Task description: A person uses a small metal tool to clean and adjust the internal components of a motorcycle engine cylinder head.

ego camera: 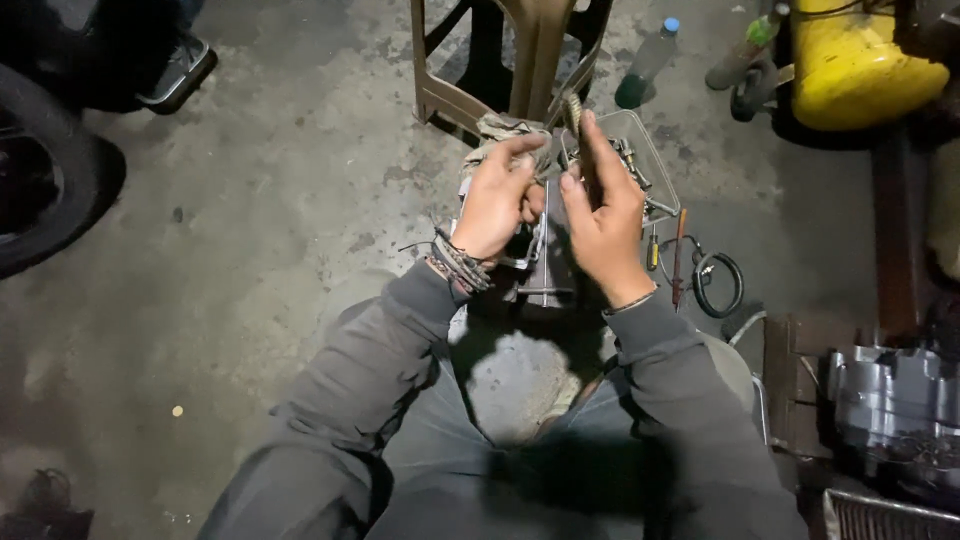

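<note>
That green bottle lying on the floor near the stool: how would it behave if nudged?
The green bottle lies on its side on bare concrete, so a nudge would probably roll it. It looks like thin plastic with a blue cap, so likely light and slightly squashy. Whether it holds liquid cannot be told, so its weight is uncertain.

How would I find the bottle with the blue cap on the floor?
Start at the brown plastic stool standing on the grey concrete floor, just beyond the person's hands. Look to its right, toward the big yellow tank. There lies a dark green plastic bottle, tilted, the only thing there with a small blue cap.
</note>
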